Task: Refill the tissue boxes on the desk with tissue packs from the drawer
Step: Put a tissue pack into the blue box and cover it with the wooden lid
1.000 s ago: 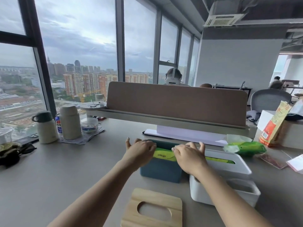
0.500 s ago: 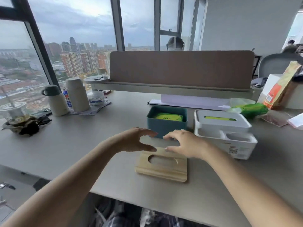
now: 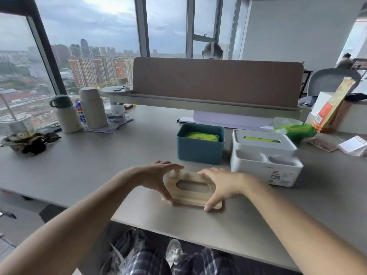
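Note:
A wooden lid (image 3: 193, 198) with an oval slot lies flat near the desk's front edge. My left hand (image 3: 158, 176) grips its left end and my right hand (image 3: 220, 184) grips its right end, thumbs on the near edge. Behind it stands a blue tissue box (image 3: 199, 150), uncovered, with a yellow-green tissue pack (image 3: 203, 136) inside. To its right a white tissue box (image 3: 264, 155) has its lid on, and a green pack shows through the slot.
A green plastic wrapper (image 3: 296, 131) lies behind the white box, with an orange bag (image 3: 329, 108) and papers at the right. Flasks (image 3: 66, 114) and cups stand at the left by the window. A brown desk divider (image 3: 216, 82) runs along the back.
My hands left the pack in the blue box, moved back toward me and closed on the ends of the wooden lid. The camera tilted down.

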